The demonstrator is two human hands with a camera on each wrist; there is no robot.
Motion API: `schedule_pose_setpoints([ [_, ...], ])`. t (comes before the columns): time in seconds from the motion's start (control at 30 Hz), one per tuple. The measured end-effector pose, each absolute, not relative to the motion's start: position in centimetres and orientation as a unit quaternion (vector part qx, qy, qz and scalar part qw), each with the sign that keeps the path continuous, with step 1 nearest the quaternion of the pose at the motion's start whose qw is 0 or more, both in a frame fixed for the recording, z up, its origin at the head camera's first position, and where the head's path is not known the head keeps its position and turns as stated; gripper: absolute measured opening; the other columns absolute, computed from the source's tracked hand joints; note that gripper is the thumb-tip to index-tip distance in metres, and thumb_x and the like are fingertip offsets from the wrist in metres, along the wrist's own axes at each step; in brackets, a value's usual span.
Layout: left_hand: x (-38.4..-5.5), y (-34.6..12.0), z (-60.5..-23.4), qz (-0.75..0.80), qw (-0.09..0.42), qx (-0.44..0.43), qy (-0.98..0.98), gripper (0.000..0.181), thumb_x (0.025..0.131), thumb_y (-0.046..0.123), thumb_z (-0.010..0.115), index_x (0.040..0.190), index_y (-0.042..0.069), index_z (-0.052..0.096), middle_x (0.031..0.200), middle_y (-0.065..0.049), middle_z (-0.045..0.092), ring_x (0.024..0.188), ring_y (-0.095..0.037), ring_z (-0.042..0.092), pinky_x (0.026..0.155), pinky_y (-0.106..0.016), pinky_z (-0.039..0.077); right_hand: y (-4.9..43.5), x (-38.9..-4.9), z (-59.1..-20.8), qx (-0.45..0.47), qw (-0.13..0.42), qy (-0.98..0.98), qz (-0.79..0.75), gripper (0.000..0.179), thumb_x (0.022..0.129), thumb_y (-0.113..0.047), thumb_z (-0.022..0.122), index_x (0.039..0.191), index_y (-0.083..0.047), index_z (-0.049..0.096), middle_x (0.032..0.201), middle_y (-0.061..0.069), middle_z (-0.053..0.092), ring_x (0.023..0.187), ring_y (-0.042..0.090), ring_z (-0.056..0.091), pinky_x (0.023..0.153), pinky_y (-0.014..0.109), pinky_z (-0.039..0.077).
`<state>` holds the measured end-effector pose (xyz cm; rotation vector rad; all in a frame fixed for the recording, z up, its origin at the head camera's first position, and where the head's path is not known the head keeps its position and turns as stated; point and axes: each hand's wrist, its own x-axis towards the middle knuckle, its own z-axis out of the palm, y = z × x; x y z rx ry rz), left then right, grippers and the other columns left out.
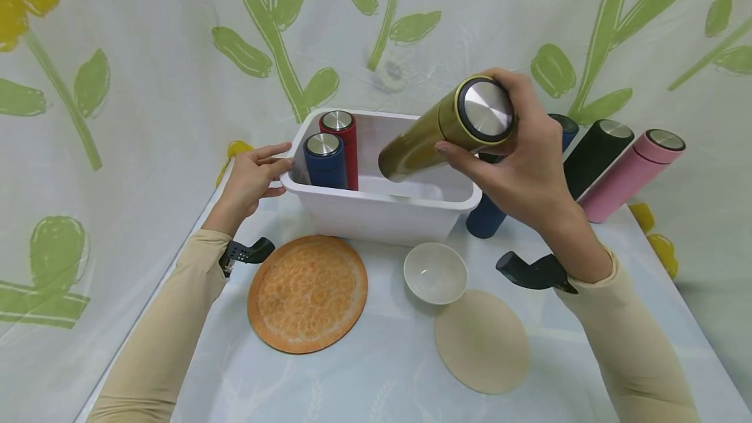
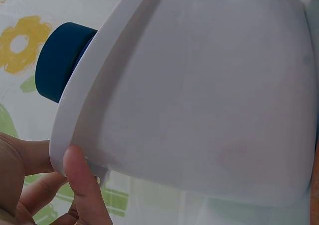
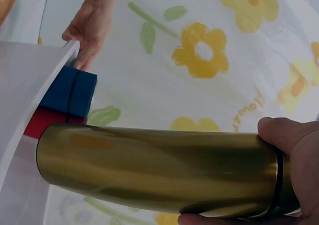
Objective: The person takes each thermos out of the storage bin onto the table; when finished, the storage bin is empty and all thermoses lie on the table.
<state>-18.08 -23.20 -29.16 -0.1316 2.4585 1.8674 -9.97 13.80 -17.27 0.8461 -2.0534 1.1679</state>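
My right hand point(image 1: 523, 149) grips a gold thermos flask point(image 1: 423, 136) near its steel-topped lid. The flask is tilted, its base end over the inside of a white plastic tub point(image 1: 382, 214). In the right wrist view the gold flask point(image 3: 159, 170) lies across the picture, fingers and thumb on either side of its lid end. At the tub's left end my left hand point(image 1: 249, 178) holds the rim; the left wrist view shows the thumb point(image 2: 82, 180) against the outside. Inside the tub, at the left, stand a blue flask point(image 1: 326, 165) and a red flask point(image 1: 348, 142).
Right of the tub are a black flask point(image 1: 596, 158), a pink flask point(image 1: 628, 178) and blue flasks, partly hidden by my right hand. In front lie an orange round mat point(image 1: 308, 296), a white bowl point(image 1: 435, 273) and a beige disc point(image 1: 484, 344). A flowered cloth hangs behind.
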Motion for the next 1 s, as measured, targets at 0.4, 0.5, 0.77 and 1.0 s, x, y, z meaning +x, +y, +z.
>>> schedule_pose_setpoints([
  [0.4,-18.1,-23.1,-29.2,0.601,0.027,-0.044,0.798,0.047,0.101,0.021,0.062,0.147,0.017,0.053,0.131,-0.017,0.059,0.099,-0.021,0.059,0.069,-0.025,0.058,15.7,-8.0,-17.1,0.281,0.357,-0.700,0.551,0.067,0.064,0.011,0.084,0.125,0.007,0.057,0.120,0.014,0.056,0.109,0.030,0.056,0.094,0.029,0.050],
  [0.5,-18.1,-23.1,-29.3,0.601,0.028,-0.045,0.798,0.048,0.101,0.021,0.062,0.147,0.017,0.052,0.131,-0.017,0.059,0.102,-0.022,0.059,0.069,-0.025,0.058,16.4,-7.4,-17.0,0.277,0.380,-0.679,0.564,0.066,0.064,0.003,0.087,0.122,0.011,0.057,0.118,0.016,0.056,0.108,0.032,0.054,0.095,0.030,0.048],
  [0.77,-18.1,-23.1,-29.2,0.602,0.029,-0.051,0.797,0.048,0.101,0.021,0.062,0.147,0.017,0.052,0.133,-0.017,0.058,0.105,-0.025,0.059,0.069,-0.024,0.058,18.1,-6.0,-16.9,0.237,0.432,-0.666,0.560,0.070,0.056,0.004,0.089,0.118,0.015,0.059,0.116,0.024,0.058,0.097,0.030,0.056,0.084,0.024,0.047],
  [1.0,-18.1,-23.1,-29.1,0.601,0.027,-0.053,0.797,0.048,0.101,0.021,0.063,0.147,0.017,0.053,0.132,-0.016,0.059,0.102,-0.023,0.059,0.069,-0.025,0.058,20.0,-5.3,-17.5,0.247,0.437,-0.627,0.595,0.071,0.051,0.012,0.087,0.115,0.020,0.056,0.116,0.032,0.054,0.095,0.033,0.061,0.085,0.026,0.050],
])
